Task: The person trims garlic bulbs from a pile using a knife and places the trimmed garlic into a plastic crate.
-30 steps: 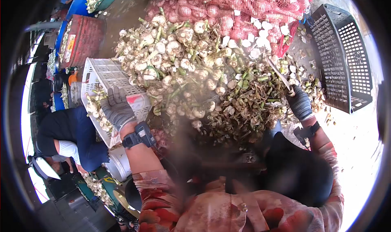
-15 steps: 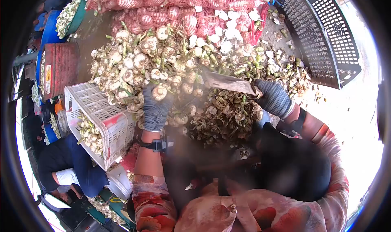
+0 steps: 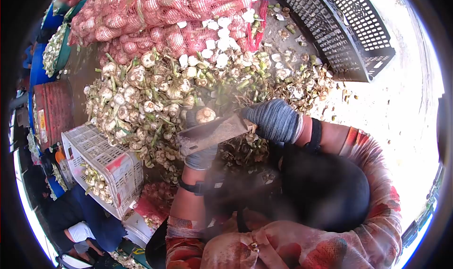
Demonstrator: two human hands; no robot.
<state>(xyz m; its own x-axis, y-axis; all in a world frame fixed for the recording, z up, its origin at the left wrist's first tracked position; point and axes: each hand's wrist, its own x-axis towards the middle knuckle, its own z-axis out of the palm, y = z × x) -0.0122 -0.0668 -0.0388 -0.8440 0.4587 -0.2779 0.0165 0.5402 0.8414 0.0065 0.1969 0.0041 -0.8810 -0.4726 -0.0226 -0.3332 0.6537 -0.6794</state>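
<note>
My left hand (image 3: 202, 158), in a grey glove, is closed around a garlic bulb (image 3: 205, 114) whose pale top shows above the fingers. Across that hand lies the broad, dirty blade of a cleaver (image 3: 214, 133), hiding most of the fingers. My gloved right hand (image 3: 273, 120) grips the cleaver at its handle end. The blade is just below the bulb in view; whether they touch I cannot tell. Beyond my left hand spreads a heap of garlic bulbs (image 3: 137, 96) with stems. Trimmings and dry leaves (image 3: 245, 151) lie beneath the right hand.
Red mesh sacks of garlic (image 3: 160, 16) lie at the back. A black plastic crate (image 3: 325, 30) stands at back right. To the left is a white crate (image 3: 101, 148) holding garlic. A person in dark clothes (image 3: 82, 217) bends at lower left, near tubs of garlic.
The cleaver has swung left and toward me, from over the pile to across my left hand. Both hands have come closer together, with the bulb still in the left. The view has shifted.
</note>
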